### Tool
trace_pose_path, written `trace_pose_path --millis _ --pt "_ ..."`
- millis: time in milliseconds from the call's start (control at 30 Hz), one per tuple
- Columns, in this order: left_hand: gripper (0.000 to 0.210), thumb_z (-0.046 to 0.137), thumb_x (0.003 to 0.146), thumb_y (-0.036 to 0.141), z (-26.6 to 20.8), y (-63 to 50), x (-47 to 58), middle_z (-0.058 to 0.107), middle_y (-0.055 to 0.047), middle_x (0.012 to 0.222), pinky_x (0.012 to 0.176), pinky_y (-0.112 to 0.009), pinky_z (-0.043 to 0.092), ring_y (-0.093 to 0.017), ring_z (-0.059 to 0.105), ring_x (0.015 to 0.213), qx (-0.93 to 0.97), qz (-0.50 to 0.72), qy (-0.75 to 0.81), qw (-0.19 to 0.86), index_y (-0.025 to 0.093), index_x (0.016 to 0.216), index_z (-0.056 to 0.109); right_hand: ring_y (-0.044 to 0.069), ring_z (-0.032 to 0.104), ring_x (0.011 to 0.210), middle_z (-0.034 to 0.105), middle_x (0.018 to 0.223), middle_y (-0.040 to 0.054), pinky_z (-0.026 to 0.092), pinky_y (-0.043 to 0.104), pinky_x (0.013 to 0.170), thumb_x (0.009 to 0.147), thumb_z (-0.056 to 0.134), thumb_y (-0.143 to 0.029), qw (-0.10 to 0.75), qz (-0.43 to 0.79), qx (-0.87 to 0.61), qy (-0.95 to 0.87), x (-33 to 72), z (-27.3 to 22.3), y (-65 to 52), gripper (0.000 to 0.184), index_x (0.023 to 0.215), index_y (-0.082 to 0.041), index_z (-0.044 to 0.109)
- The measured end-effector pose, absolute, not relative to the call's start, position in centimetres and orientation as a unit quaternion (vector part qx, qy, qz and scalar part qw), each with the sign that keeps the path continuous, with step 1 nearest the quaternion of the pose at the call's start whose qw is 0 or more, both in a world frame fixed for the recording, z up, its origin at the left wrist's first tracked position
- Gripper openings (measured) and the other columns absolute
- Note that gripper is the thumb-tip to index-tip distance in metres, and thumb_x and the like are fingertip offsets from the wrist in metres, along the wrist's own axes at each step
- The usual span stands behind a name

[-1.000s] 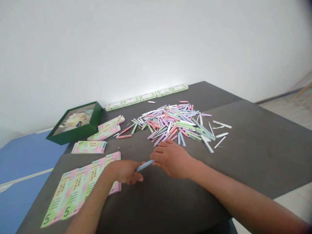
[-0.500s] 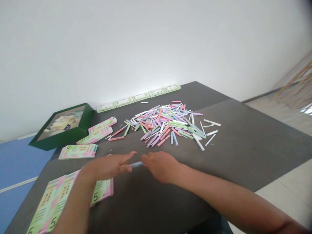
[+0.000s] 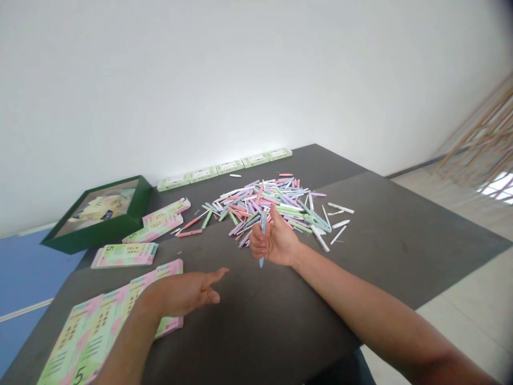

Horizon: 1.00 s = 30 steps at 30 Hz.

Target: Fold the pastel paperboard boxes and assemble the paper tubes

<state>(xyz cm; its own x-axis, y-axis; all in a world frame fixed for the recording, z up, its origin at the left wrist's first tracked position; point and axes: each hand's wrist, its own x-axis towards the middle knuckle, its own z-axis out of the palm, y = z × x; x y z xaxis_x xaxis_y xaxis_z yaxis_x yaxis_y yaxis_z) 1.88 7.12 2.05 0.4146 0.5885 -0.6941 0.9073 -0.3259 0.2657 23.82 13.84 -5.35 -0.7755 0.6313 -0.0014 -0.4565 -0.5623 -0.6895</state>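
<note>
My right hand is closed around a light blue pen, held upright with its tip pointing down, just in front of the heap. Behind it spreads a large pile of pens in pink, purple, green, blue and white. My left hand holds nothing; its fingers are stretched out and apart above the table. Beneath the left forearm lie several pastel printed boxes side by side, partly covered by the arm.
A dark table carries everything. At the back left stands a green box with plastic packaging inside. More pastel boxes lie near it. Several light green boxes line the wall. White pens lie scattered right of the pile.
My right hand has moved away from the left, up and to the right, turning the blue pen upright. My left hand has let go of the pen and dropped slightly.
</note>
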Motion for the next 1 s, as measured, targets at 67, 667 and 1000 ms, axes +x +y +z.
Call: trace_pose_path --millis 67,667,1000 --pt "0.064 0.036 0.087 0.041 2.0 7.0 2.1 0.068 -0.011 0.102 0.069 -0.025 0.045 -0.023 0.064 0.082 0.773 -0.253 0.483 0.324 0.012 0.143 0.025 0.01 0.035 0.043 0.035 0.047 -0.0034 0.031 0.024 0.045 0.078 0.01 -0.076 0.303 0.882 -0.126 -0.338 23.9 -5.5 14.0 0.068 0.053 -0.018 0.035" --pt "0.055 0.037 0.087 0.028 0.5 6.7 3.2 0.07 -0.006 0.091 0.065 -0.024 0.047 -0.02 0.066 0.077 0.773 -0.265 0.446 0.366 0.021 0.141 0.03 0.018 0.066 0.069 0.068 0.077 0.003 0.054 0.036 0.065 0.08 0.058 -0.041 0.514 0.756 -0.151 -0.376 25.7 -3.3 14.6 0.025 0.087 -0.021 0.045" --pt "0.056 0.036 0.089 0.029 0.1 6.3 3.3 0.071 -0.009 0.094 0.067 -0.026 0.048 -0.02 0.066 0.078 0.743 -0.281 0.452 0.406 0.014 0.142 0.027 0.011 0.059 0.057 0.063 0.068 -0.0018 0.048 0.023 0.054 0.075 0.067 -0.033 0.471 0.81 -0.175 -0.302 22.6 -7.7 14.2 0.023 0.085 -0.017 0.054"
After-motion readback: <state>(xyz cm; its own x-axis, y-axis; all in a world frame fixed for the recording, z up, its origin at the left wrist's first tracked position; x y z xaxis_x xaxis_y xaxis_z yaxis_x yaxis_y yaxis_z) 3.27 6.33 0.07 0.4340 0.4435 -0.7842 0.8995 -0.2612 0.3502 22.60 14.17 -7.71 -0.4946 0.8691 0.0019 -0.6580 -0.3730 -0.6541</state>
